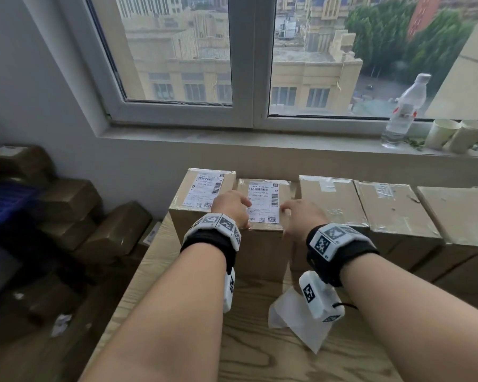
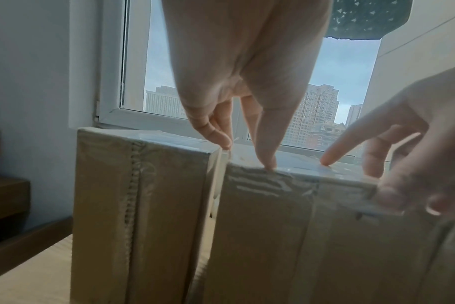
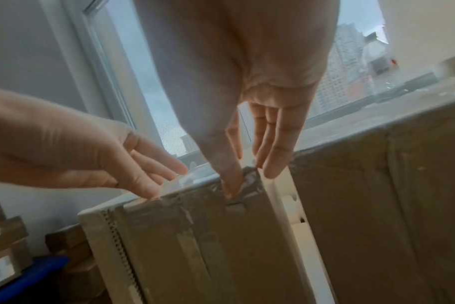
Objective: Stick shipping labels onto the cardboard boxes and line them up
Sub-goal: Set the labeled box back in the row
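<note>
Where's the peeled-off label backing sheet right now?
In the head view, the backing sheet lies on the wooden table, under the right wrist, in front of the second box.

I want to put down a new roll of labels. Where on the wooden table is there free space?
The light wooden table is bare in front of the leftmost labelled cardboard box, left of the left hand. More bare wood lies near you, beside the white backing sheet. The row of brown cardboard boxes along the wall is crowded.
</note>
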`<action>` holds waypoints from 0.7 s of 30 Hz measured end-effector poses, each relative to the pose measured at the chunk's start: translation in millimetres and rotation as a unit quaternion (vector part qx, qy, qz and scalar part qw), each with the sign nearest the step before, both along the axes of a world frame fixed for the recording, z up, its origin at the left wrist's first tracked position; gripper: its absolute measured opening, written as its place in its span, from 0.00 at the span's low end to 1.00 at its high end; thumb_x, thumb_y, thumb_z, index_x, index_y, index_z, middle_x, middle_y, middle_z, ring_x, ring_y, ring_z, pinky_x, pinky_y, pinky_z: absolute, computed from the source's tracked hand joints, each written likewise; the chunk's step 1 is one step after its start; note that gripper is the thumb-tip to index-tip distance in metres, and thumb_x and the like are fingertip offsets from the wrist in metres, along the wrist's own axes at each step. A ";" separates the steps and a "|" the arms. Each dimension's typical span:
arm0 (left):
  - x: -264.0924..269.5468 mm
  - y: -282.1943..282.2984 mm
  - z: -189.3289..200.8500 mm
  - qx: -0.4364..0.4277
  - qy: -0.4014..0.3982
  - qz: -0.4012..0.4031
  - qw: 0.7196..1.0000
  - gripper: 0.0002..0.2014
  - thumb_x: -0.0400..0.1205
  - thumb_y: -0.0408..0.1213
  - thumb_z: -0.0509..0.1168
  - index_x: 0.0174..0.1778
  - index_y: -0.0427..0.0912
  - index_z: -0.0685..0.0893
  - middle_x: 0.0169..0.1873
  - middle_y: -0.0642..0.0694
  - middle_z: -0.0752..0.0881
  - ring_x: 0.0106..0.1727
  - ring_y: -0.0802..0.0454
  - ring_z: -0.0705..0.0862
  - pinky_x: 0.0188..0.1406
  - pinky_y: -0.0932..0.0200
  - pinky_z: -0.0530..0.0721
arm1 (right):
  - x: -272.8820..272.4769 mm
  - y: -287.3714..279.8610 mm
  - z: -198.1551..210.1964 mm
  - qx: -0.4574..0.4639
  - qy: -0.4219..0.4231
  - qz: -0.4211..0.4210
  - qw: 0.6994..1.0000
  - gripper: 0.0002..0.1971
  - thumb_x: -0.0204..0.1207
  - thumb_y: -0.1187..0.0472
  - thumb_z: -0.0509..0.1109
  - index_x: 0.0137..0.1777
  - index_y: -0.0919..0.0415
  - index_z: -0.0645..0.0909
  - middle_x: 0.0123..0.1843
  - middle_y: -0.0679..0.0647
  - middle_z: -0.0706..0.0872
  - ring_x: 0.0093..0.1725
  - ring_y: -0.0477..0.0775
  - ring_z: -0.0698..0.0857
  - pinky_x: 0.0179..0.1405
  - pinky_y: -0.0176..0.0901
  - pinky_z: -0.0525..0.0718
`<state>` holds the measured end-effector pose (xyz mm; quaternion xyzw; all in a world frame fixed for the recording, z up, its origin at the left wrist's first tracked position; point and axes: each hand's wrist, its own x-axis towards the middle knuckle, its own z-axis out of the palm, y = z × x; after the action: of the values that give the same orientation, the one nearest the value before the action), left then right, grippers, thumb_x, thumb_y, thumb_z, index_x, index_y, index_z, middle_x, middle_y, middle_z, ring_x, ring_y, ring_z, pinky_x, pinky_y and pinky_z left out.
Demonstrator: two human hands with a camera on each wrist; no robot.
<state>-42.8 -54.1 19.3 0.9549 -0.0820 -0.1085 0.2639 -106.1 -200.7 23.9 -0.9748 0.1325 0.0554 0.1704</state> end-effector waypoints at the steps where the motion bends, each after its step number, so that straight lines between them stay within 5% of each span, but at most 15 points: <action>1: 2.5 -1.6 -0.7 0.004 -0.004 0.001 1.000 0.24 0.70 0.31 0.79 0.61 0.52 0.86 0.67 0.51 0.80 0.67 0.50 0.80 0.65 0.59 0.77 | 2.2 0.8 0.0 -0.005 -0.004 0.003 1.000 0.18 0.76 0.63 0.66 0.66 0.57 0.81 0.64 0.58 0.83 0.63 0.59 0.81 0.62 0.49 0.80; 21: 32.7 -21.5 -0.3 0.014 -0.007 0.025 1.000 0.18 0.77 0.27 0.72 0.60 0.50 0.87 0.66 0.48 0.81 0.66 0.47 0.80 0.63 0.56 0.82 | 34.8 -12.7 -2.9 0.049 -0.006 -0.024 0.998 0.21 0.72 0.63 0.75 0.66 0.59 0.83 0.65 0.56 0.84 0.63 0.57 0.83 0.60 0.45 0.81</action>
<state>-10.2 -75.5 19.1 0.9609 -0.0584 -0.0966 0.2528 -71.3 -213.4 21.0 -0.9621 0.1524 0.0520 0.2202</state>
